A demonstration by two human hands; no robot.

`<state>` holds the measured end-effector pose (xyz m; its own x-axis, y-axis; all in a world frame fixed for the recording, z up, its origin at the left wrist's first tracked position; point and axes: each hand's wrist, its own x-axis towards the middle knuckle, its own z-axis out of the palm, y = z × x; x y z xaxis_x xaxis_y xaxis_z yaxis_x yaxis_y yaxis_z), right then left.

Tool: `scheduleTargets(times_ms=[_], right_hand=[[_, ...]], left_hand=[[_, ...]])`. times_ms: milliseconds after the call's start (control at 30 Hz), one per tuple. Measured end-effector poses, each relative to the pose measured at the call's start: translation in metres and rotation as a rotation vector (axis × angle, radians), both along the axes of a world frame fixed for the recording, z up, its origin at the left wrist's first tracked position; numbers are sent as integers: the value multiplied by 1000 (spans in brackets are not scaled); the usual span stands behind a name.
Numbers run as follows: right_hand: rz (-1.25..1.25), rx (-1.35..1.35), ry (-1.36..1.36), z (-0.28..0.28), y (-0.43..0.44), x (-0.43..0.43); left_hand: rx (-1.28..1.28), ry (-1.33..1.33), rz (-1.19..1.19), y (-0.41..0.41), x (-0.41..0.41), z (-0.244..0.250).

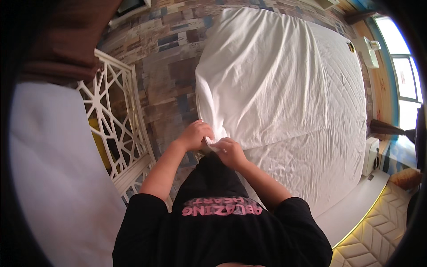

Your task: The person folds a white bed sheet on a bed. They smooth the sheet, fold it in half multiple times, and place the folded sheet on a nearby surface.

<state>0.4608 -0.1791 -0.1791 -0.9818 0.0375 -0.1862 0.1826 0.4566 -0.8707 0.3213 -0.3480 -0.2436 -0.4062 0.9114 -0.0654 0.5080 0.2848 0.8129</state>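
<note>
A white fitted or flat bed sheet (263, 76) is spread over much of a mattress (345, 80), lying in long diagonal folds. At the mattress's near left corner, my left hand (197, 135) grips the bunched edge of the sheet. Close beside it, my right hand (232, 152) pinches the same edge between thumb and fingers. The sheet is pulled tight into a gathered crease just beyond both hands. Toward the right, the mattress shows a paler, wrinkled cover that the sheet does not reach.
White lattice panels (110, 113) stand at left, near a blurred white surface (56, 167) and a brown curtain (63, 40). Patchwork wood-look flooring (163, 80) runs beside the bed. A padded, light-edged headboard (370, 220) is at lower right; a window (405, 76) is far right.
</note>
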Motion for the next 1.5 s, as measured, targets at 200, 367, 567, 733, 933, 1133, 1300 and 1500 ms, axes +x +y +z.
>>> scheduleTargets(times_ms=[200,367,567,733,933,1133,1300,1500], right_hand=[[-249,-304,-271,20,36,1],[-494,-484,-293,7,59,9],[-832,-750,-142,11,67,6],[-1062,-575,21,31,68,-4],[-1279,-455,137,75,87,-19],[-1371,-379,163,71,98,-8],[-1358,-578,160,37,120,23],[-1145,-801,46,7,150,69]], left_hand=[[-106,-2,-64,24,-19,-6],[16,-83,-60,57,-32,-1],[79,-113,-156,97,-66,16],[43,-136,-396,142,-107,63],[-23,-348,-539,201,-120,99],[-25,-514,-667,251,-78,96],[-62,-454,-659,264,-45,84],[-157,-439,-640,288,-3,74]])
